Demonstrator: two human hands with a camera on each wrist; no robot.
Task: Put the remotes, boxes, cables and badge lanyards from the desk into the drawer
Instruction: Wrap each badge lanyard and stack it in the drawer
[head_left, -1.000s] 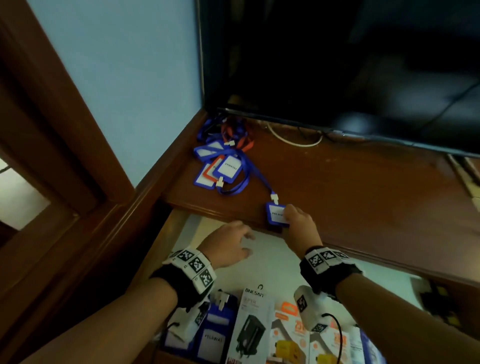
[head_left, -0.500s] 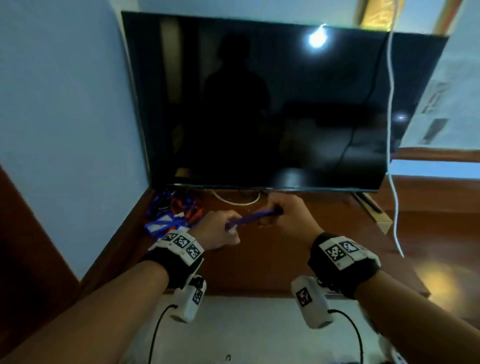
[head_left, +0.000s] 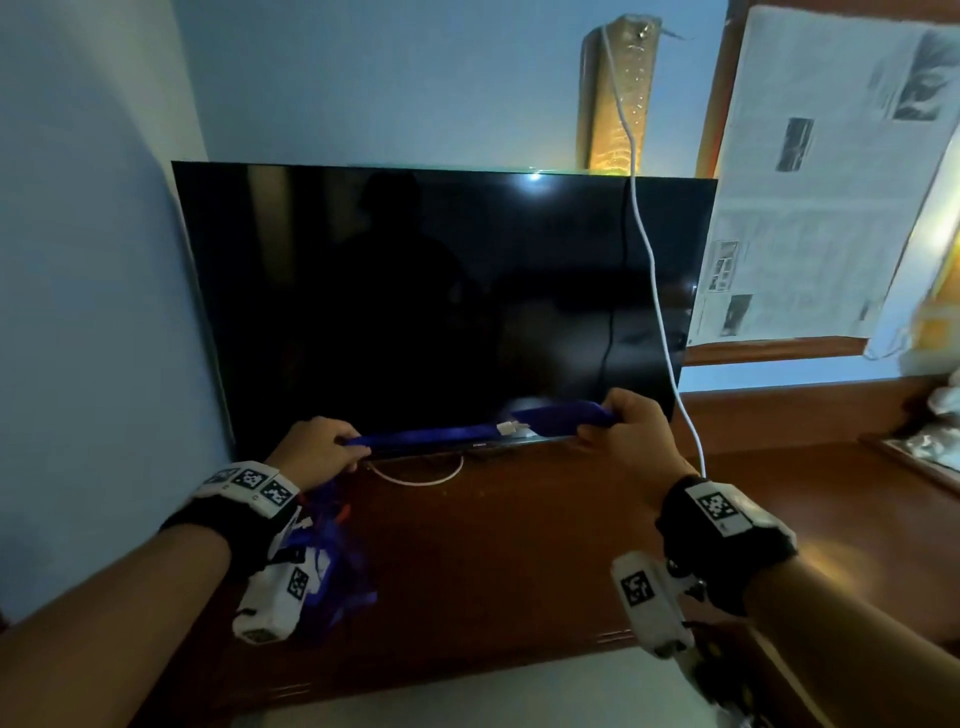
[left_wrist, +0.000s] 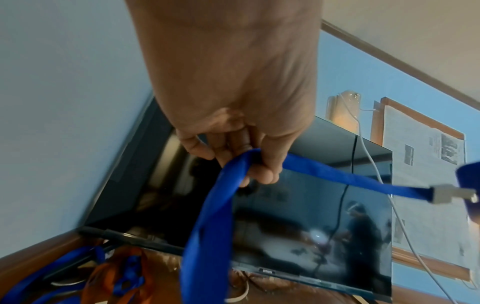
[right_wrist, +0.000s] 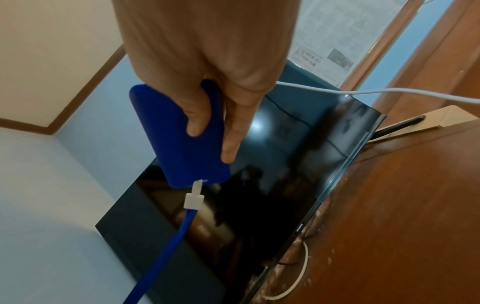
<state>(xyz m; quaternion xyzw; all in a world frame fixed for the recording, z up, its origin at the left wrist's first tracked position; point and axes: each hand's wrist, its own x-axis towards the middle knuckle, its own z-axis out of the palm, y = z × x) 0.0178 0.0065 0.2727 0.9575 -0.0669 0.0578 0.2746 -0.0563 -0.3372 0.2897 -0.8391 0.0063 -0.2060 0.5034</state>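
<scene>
A blue badge lanyard (head_left: 431, 436) is stretched level between my two hands, above the brown desk (head_left: 493, 561) and in front of the television. My right hand (head_left: 618, 426) pinches its blue badge holder (right_wrist: 179, 139), joined to the strap by a white clip (right_wrist: 193, 200). Fingers of my left hand (head_left: 327, 449) curl round the blue strap (left_wrist: 228, 185), whose other length hangs down toward the desk. More blue and orange lanyards (left_wrist: 114, 271) lie heaped in the desk's back left corner, below my left wrist.
A black television (head_left: 441, 306) stands at the back of the desk. A white cable (head_left: 654, 291) hangs across its right side, and another white cable (head_left: 415, 478) loops under it. Newspaper (head_left: 826, 176) covers the window at the right. A pale surface (head_left: 467, 696) shows below the desk's front edge.
Both hands rose from the desk edge with one lanyard and drew apart, stretching the strap. The head view tilted up, so the drawer's boxes left the picture.
</scene>
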